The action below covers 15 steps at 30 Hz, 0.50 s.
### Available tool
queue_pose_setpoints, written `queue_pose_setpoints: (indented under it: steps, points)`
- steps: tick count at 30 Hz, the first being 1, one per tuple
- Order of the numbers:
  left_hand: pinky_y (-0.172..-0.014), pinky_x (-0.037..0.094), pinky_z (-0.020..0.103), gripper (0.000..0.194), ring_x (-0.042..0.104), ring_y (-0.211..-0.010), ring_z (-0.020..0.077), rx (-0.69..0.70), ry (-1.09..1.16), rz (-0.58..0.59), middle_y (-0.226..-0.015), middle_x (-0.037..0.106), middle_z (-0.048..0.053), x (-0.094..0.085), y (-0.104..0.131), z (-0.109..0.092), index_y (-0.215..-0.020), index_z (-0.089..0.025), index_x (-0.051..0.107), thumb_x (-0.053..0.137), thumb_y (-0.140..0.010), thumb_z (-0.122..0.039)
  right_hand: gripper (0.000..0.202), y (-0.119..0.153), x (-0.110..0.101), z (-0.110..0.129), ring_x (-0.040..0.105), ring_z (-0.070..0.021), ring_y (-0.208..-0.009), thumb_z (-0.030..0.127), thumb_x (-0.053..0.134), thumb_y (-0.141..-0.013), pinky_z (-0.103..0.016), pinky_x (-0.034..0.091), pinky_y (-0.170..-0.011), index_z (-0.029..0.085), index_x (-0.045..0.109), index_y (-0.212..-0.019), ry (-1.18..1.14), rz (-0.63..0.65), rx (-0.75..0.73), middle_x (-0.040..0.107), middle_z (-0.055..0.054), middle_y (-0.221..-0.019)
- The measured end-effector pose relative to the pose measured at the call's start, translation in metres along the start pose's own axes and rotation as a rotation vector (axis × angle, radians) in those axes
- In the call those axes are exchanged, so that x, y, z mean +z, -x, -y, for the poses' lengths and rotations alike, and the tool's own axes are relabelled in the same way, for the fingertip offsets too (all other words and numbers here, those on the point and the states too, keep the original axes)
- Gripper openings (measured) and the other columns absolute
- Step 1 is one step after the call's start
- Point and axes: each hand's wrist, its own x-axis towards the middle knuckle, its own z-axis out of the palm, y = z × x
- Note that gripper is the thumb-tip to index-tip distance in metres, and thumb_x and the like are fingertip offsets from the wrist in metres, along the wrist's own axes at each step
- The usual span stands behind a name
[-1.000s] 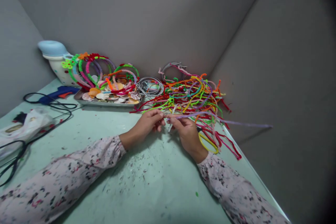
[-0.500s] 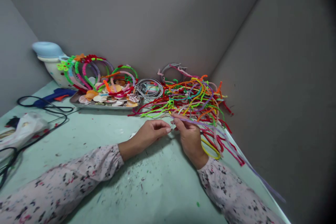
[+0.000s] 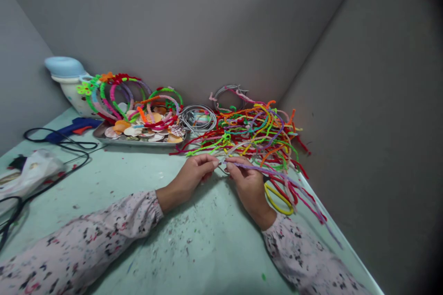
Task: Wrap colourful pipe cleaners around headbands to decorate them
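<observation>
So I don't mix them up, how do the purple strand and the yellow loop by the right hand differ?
The purple strand is long and gently bent; the yellow loop curves back round. The right hand pinches the strand, while the loop lies beside that hand, unheld. Both are slender.

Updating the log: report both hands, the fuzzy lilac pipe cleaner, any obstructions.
Right hand pinching fuzzy lilac pipe cleaner, tail running rightward. Left hand close by, hold unclear. Tangled heap of multicoloured fuzzy pipe cleaners crowding right hand's far side.
</observation>
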Motion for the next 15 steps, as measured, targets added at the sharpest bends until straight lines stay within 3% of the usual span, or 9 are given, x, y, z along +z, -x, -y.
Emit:
queue_pose_setpoints:
  steps: [7,15]
  points:
    - [-0.043,0.018,0.022,0.019,0.03,-0.046,0.0057,0.0,0.019,0.021,-0.053,0.038,-0.006,-0.0001,-0.0006,0.0027,-0.076,-0.015,0.059,0.064,-0.077,-0.033,0.021,-0.0021,0.0037,0.0006,0.056,-0.015,-0.06,0.035,0.063,-0.078,-0.026,0.045,-0.054,0.021,0.066,-0.093,-0.043,-0.027,0.195,0.063,0.0,-0.066]
    - [-0.044,0.019,0.022,0.02,0.031,-0.047,0.0062,-0.007,-0.041,0.038,-0.053,0.041,-0.005,-0.0014,0.0008,0.0039,-0.078,-0.015,0.061,0.063,-0.078,-0.035,0.024,-0.0027,0.0057,0.0003,0.055,-0.0114,-0.056,0.034,0.067,-0.074,-0.021,0.041,-0.049,0.02,0.063,-0.092,-0.194,0.055,0.264,0.063,0.002,-0.066]
